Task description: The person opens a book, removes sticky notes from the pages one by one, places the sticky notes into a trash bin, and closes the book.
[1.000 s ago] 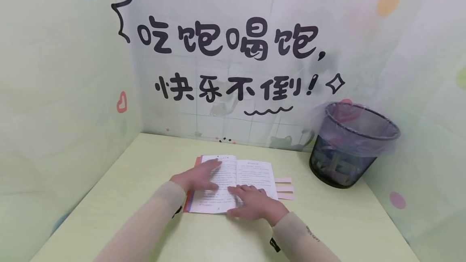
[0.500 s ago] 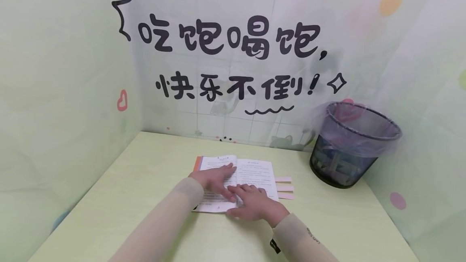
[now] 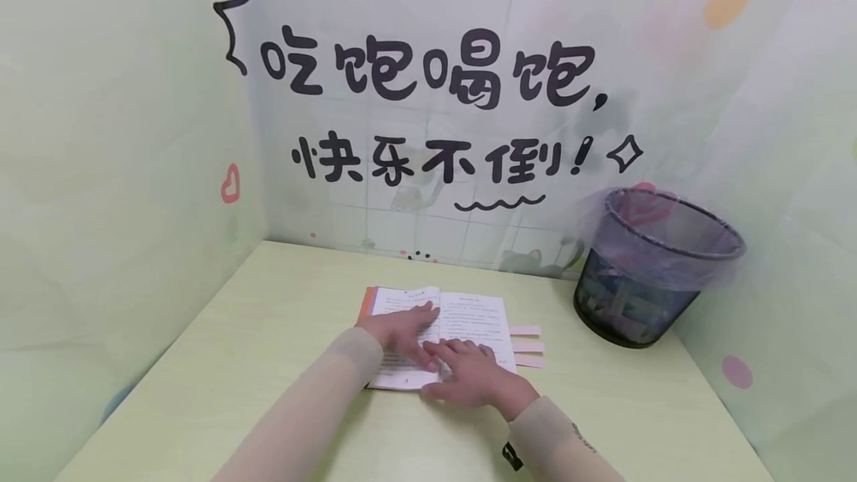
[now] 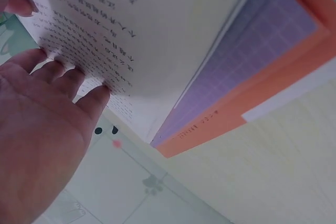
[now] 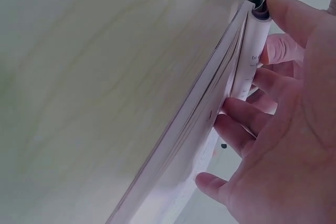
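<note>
- While the bare right hand (image 3: 477, 376) stays put, fingers loosely spread, the bare left hand (image 3: 402, 332), fingers extended, has slid inward.
- Both now seemingly press near the crease (image 3: 439, 297) of the open white-paged, orange-edged book (image 3: 474, 312) on the pale-yellow table (image 3: 268, 326).

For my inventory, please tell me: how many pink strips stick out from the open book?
3, all at the right edge of the book: an upper strip, a middle strip and a lower strip. More may be hidden inside.
</note>
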`<action>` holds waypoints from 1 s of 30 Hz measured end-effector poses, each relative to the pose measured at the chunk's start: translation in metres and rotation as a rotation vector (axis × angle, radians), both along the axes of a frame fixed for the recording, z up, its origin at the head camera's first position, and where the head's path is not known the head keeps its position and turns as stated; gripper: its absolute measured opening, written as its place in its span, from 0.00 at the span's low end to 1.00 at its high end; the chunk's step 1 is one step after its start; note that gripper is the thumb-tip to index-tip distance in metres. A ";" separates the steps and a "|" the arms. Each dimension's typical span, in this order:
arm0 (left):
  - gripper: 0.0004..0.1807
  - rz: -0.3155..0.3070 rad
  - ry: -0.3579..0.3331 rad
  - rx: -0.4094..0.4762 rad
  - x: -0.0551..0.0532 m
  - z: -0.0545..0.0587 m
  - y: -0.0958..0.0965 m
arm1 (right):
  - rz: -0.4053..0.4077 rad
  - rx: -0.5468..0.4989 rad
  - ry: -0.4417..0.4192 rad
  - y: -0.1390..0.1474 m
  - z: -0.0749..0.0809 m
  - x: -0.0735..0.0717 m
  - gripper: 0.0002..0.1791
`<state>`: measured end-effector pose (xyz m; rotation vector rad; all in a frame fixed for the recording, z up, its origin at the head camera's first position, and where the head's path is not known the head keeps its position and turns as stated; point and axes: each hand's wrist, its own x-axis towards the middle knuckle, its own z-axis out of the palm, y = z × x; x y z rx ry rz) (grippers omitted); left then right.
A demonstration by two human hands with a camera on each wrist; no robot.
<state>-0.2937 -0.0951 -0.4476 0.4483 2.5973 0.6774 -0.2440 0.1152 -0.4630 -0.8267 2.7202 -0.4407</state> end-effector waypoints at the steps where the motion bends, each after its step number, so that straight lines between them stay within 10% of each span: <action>1: 0.63 -0.002 -0.002 0.002 0.000 0.000 0.001 | 0.007 -0.007 -0.008 0.002 0.000 -0.001 0.47; 7: 0.63 -0.002 -0.009 0.019 0.001 -0.002 0.002 | -0.020 -0.152 -0.049 0.021 0.000 -0.010 0.38; 13: 0.65 0.032 -0.014 0.015 -0.001 -0.007 0.002 | -0.338 -0.047 0.161 0.041 -0.001 -0.021 0.33; 18: 0.65 0.045 -0.016 0.003 0.000 -0.008 0.003 | -0.535 0.072 0.139 0.055 -0.007 -0.027 0.44; 30: 0.65 0.036 -0.018 -0.002 -0.002 -0.010 0.001 | -0.581 0.042 0.106 0.055 -0.013 -0.027 0.48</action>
